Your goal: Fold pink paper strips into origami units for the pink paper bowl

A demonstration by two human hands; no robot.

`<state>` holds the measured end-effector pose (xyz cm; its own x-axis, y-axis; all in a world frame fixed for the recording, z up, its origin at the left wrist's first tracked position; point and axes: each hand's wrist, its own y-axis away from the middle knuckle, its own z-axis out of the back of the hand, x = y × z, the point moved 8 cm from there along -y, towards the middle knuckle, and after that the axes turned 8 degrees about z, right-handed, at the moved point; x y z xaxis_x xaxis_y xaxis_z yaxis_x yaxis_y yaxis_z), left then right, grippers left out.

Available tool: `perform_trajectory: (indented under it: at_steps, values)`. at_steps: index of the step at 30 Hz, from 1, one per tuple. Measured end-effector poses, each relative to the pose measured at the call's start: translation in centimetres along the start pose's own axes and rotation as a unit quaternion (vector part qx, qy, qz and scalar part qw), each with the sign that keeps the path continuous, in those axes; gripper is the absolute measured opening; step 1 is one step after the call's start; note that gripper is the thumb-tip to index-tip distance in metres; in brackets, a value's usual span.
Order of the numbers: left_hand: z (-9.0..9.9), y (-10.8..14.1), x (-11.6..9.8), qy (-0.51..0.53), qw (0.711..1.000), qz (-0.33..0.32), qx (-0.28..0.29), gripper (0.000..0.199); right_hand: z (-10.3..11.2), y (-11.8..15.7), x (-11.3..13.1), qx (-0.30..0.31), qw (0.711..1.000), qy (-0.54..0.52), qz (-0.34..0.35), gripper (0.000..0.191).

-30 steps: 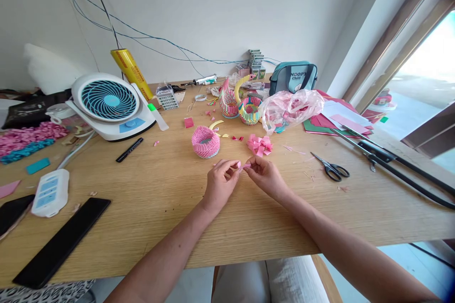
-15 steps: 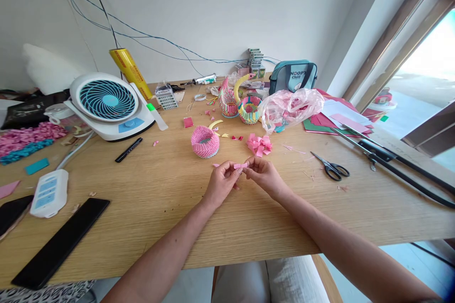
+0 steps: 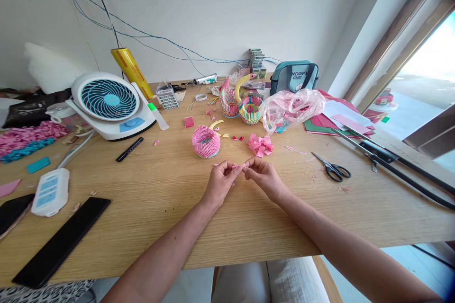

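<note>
Two hands, the left hand (image 3: 218,182) and the right hand (image 3: 268,178), meet over the table (image 3: 159,227) in the head view. Each pinches a small pink strip (image 3: 243,165) between thumb and fingers, the fingertips close together. Compared with half a second earlier, when the strip's flat face was exposed, the fingers now cover most of it; only slivers show. Its fold state cannot be reliably determined at this size. Strip position: on the person's side of the pink woven basket (image 3: 205,146) and the pile of cut pieces (image 3: 260,145). Basket, pile and black-handled scissors (image 3: 333,169) remain in place.
</note>
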<state>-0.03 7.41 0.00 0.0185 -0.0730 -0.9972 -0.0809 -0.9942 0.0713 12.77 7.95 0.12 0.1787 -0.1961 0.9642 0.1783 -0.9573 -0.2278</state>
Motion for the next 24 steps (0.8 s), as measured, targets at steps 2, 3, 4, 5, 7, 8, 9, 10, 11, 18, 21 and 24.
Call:
perform_trajectory:
  at_steps: [2, 3, 4, 5, 7, 8, 9, 10, 11, 18, 21, 24]
  values:
    - [-0.1, 0.0, 0.2, 0.022, 1.0, 0.013, -0.002, 0.033, 0.0, 0.0, -0.3, -0.004, 1.0, -0.012, -0.011, 0.041]
    - [-0.1, 0.1, 0.2, 0.027, 0.999, 0.017, -0.003, 0.032, 0.0, 0.0, -0.5, -0.006, 1.0, -0.015, -0.015, 0.041]
    - [-0.1, 0.1, 0.2, 0.027, 0.999, 0.019, -0.003, 0.032, 0.0, 0.0, -0.5, -0.008, 1.0, -0.016, -0.017, 0.041]
    - [-0.1, 0.1, 0.2, 0.023, 1.0, 0.019, -0.003, 0.032, 0.0, 0.0, -0.6, -0.01, 1.0, -0.015, -0.016, 0.04]
    - [0.0, 0.1, 0.0, 0.009, 1.0, 0.01, -0.006, 0.031, -0.1, 0.1, -0.5, -0.012, 1.0, -0.013, -0.006, 0.039]
    - [0.0, 0.1, -0.1, 0.002, 1.0, 0.001, -0.007, 0.03, -0.1, 0.1, -0.4, -0.013, 1.0, -0.013, 0.0, 0.038]
    - [0.1, 0.1, -0.1, -0.003, 1.0, -0.008, -0.006, 0.03, -0.2, 0.1, -0.3, -0.014, 1.0, -0.012, 0.004, 0.038]
    - [0.1, 0.1, -0.2, -0.007, 1.0, -0.016, -0.006, 0.03, -0.2, 0.2, -0.3, -0.015, 1.0, -0.012, 0.007, 0.037]
    - [0.1, 0.1, -0.2, -0.011, 1.0, -0.023, -0.006, 0.029, -0.3, 0.2, -0.3, -0.016, 1.0, -0.013, 0.008, 0.037]
    - [0.2, 0.3, -1.4, -0.091, 0.99, -0.108, -0.025, 0.022, 0.1, 0.2, -0.6, -0.03, 0.999, -0.011, 0.017, 0.033]
    - [0.1, 0.7, -2.2, -0.127, 0.981, -0.142, -0.028, 0.018, 0.2, 0.1, -0.7, -0.027, 0.999, 0.001, 0.026, 0.033]
    - [0.3, 0.9, -2.6, -0.146, 0.977, -0.153, -0.041, 0.015, 0.1, 0.0, -0.7, -0.023, 0.999, 0.003, 0.029, 0.032]
